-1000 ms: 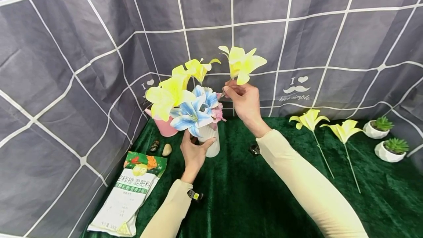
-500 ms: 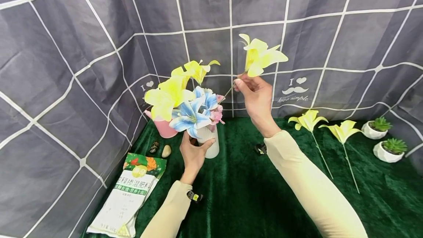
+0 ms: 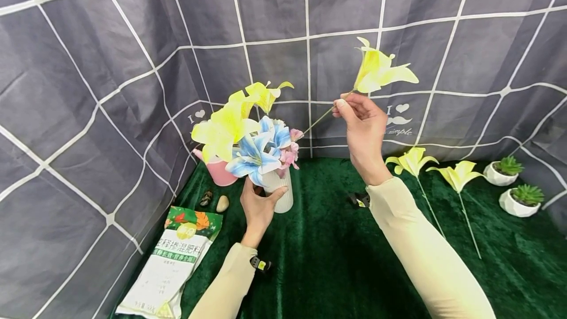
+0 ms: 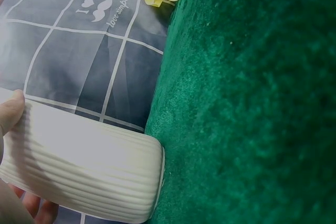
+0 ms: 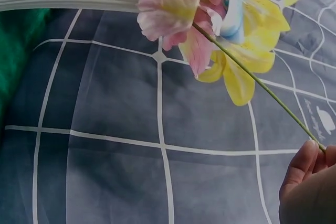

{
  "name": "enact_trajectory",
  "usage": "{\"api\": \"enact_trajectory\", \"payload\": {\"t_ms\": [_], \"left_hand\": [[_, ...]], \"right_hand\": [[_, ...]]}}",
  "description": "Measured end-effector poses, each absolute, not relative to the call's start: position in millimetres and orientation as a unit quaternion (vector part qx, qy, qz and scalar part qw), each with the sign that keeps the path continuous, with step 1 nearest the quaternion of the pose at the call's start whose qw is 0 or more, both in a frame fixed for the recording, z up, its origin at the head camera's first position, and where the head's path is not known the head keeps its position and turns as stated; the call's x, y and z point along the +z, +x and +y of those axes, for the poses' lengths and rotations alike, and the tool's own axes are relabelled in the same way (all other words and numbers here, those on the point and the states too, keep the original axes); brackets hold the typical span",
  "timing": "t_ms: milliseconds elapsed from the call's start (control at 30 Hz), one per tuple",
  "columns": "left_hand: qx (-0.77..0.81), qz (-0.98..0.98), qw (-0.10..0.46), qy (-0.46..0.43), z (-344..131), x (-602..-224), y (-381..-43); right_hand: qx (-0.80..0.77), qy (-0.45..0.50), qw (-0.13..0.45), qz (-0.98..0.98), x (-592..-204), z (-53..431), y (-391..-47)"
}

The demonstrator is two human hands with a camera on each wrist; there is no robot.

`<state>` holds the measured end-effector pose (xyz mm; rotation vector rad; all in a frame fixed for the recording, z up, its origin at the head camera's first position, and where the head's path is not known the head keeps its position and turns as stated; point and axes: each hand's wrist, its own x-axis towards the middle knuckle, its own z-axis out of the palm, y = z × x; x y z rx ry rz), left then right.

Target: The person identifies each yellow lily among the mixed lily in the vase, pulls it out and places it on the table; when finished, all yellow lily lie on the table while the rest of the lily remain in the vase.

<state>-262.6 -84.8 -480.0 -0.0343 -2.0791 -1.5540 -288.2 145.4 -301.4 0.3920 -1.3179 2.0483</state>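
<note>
My left hand (image 3: 258, 207) grips the white ribbed vase (image 3: 284, 193), its thumb across the front. In the left wrist view the vase (image 4: 89, 161) stands with its base on the green cloth. Blue lilies (image 3: 257, 156), pink flowers (image 3: 290, 154) and yellow lilies (image 3: 226, 127) crowd over its mouth. Up and to the right, my right hand (image 3: 365, 127) pinches the stem of a yellow lily (image 3: 381, 69) just under the bloom. That stem (image 5: 257, 81) slants down to the pink flowers in the right wrist view, where its lower end is hidden.
Two yellow lilies (image 3: 458, 175) lie on the green cloth (image 3: 323, 260) at the right, near two potted succulents (image 3: 522, 201). At the left are a pink watering can (image 3: 221, 174), two stones (image 3: 223, 204) and a fertilizer bag (image 3: 168, 265). A grey checked curtain (image 3: 345, 4) hangs behind.
My right hand has moved right and slightly up with the yellow lily, and more of its stem shows beside the pink flowers. The left hand keeps its grip on the vase.
</note>
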Motion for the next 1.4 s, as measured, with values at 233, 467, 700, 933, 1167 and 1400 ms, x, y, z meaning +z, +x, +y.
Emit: {"api": "enact_trajectory", "payload": {"t_ms": [233,467,700,933,1167,1400], "left_hand": [[-0.580,-0.768,0.273,-0.022,-86,-480,-262],[-0.583,-0.761,0.283,-0.034,-87,-481,-264],[-0.583,-0.762,0.279,-0.039,-85,-480,-263],[-0.578,-0.766,0.279,-0.039,-86,-480,-263],[-0.580,-0.764,0.280,-0.040,-86,-482,-264],[-0.580,-0.764,0.280,-0.041,-86,-480,-264]], "right_hand": [[0.795,0.152,0.338,-0.481,-304,151,-283],[0.795,0.179,0.333,-0.475,-306,147,-282],[0.798,0.176,0.342,-0.464,-303,153,-276],[0.816,0.167,0.350,-0.430,-302,169,-274],[0.833,0.170,0.369,-0.375,-299,188,-266],[0.856,0.180,0.387,-0.291,-287,214,-244]]}}
